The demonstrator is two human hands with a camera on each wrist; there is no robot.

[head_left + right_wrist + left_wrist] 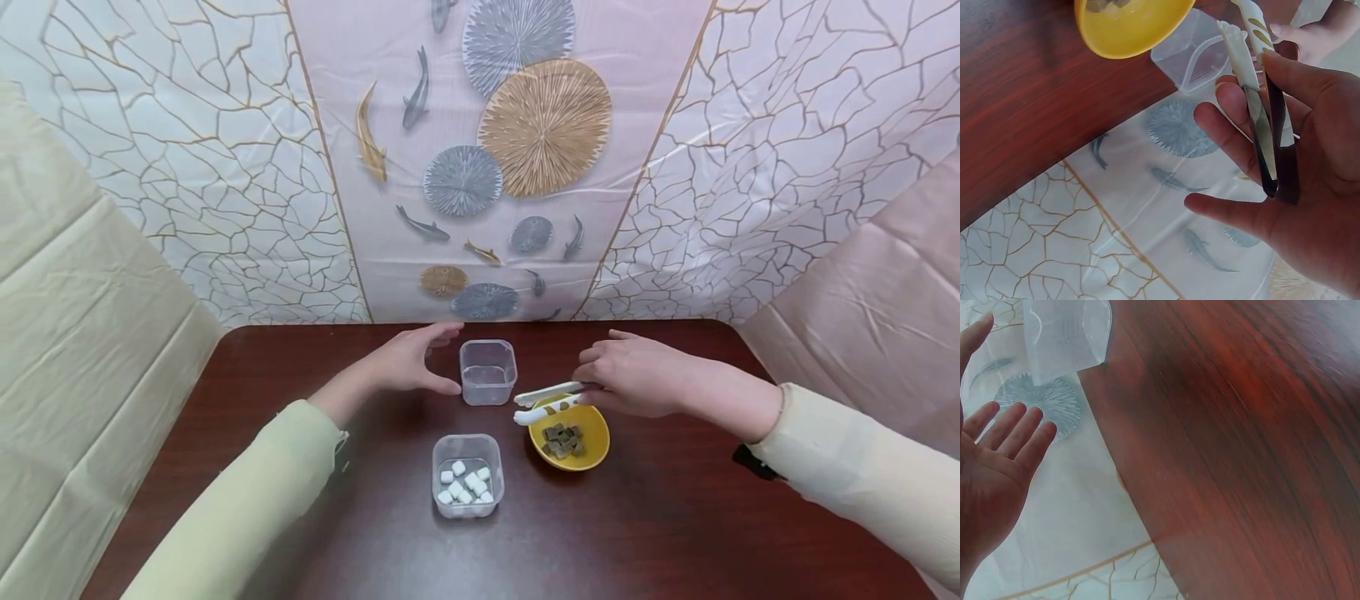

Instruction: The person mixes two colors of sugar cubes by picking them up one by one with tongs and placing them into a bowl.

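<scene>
My right hand [633,375] grips a pair of tongs [551,392] with white slotted tips and, in the right wrist view, shiny metal arms. Those tips stand slightly apart over the far rim of a yellow bowl [600,442], pointing left. Small brown cubes [562,440] lie in the bowl. At the left side of a transparent square container [489,395] is my left hand [408,360], its thumb and fingers spread, the thumb tip right at the container wall. In the left wrist view its fingers are loosely straight and hold nothing.
A second transparent container [465,510] with several white cubes [457,489] stands nearer me, left of the bowl. All of it is on a dark reddish wooden table [360,533]. Patterned cloth [465,275] hangs behind the table's far edge.
</scene>
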